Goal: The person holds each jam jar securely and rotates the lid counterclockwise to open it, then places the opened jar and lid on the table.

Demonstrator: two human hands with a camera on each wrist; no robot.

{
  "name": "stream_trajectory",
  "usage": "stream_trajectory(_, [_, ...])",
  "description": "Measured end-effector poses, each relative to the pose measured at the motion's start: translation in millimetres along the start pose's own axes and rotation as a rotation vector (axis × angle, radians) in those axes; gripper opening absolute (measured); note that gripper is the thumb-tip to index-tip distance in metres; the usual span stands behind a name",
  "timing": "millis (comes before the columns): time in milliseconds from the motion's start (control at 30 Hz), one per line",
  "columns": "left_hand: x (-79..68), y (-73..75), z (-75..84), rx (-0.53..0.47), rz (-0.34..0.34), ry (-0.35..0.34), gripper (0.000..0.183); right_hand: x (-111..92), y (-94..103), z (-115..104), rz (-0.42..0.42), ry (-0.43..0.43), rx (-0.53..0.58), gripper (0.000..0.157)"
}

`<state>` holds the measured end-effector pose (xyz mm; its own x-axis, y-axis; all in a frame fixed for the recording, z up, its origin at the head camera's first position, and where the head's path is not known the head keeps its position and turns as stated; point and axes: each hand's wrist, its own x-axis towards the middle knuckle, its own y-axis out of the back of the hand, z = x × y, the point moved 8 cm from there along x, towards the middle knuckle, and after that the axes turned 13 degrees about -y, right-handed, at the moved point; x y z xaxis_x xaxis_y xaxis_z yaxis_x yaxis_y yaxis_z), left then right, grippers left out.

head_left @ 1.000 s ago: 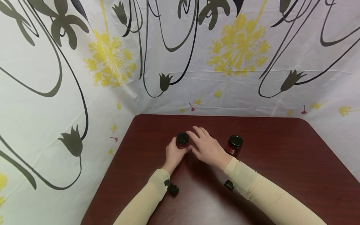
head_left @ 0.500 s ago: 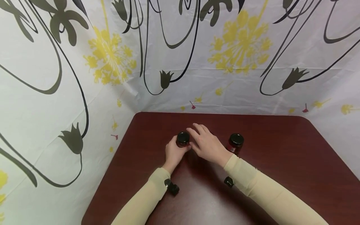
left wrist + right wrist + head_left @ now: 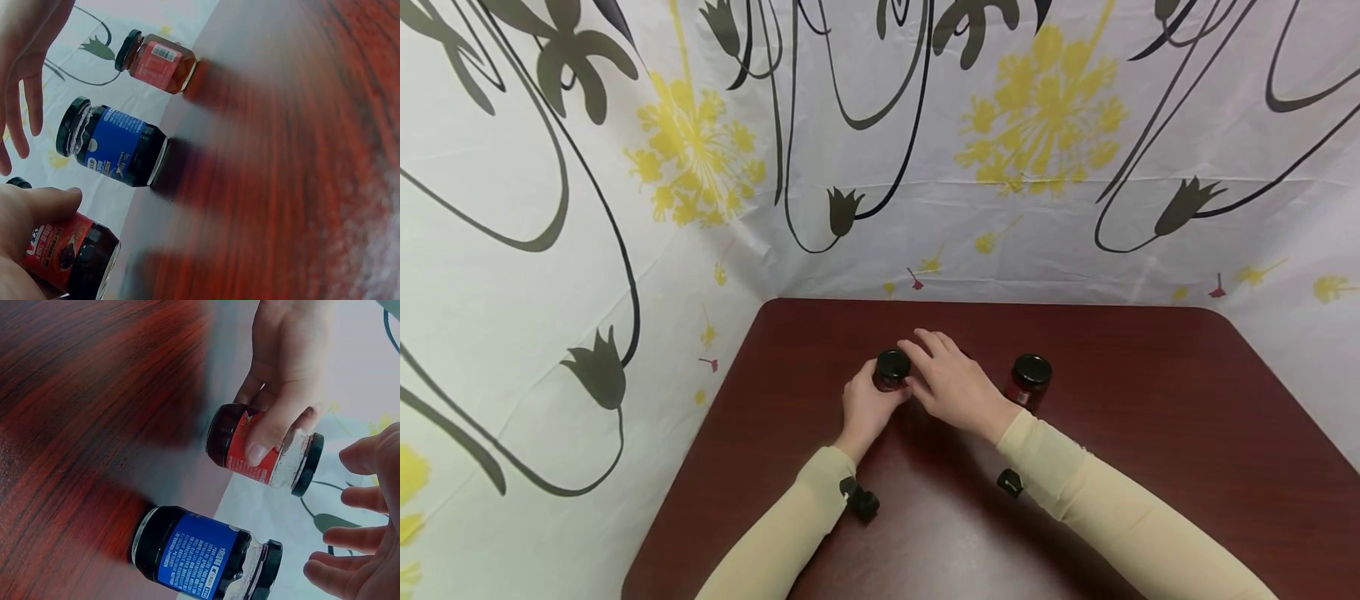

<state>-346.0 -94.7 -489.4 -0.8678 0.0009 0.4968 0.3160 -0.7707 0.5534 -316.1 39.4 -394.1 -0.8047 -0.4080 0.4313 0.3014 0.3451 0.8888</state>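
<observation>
My left hand (image 3: 868,408) grips a glass jar (image 3: 69,250) with a red label and black lid. In the right wrist view the thumb presses across that label. Whether the jar's base touches the table, I cannot tell. My right hand (image 3: 951,383) is held beside the lid (image 3: 308,464) with fingers spread, and a gap separates them in the right wrist view. A dark jar with a blue label (image 3: 119,147) stands upright between the others; my right hand hides it in the head view. Farther right is a jar with a pinkish-red label (image 3: 159,64) and black lid.
The dark red wooden table (image 3: 1150,400) has rounded far corners. Behind it and to the left hangs a white cloth (image 3: 880,167) printed with yellow and grey flowers. Small black devices (image 3: 859,500) are worn at both wrists.
The red-labelled jar and the left hand have shifted very slightly to the right. The right hand keeps nearly the same pose, and the head view has tilted a little.
</observation>
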Motion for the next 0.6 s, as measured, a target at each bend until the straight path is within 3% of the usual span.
stream_trajectory(600, [-2.8,5.8,14.1,-0.028,-0.006,-0.057,0.06,-1.7,4.2,-0.7,-0.015,-0.016,0.035,0.057])
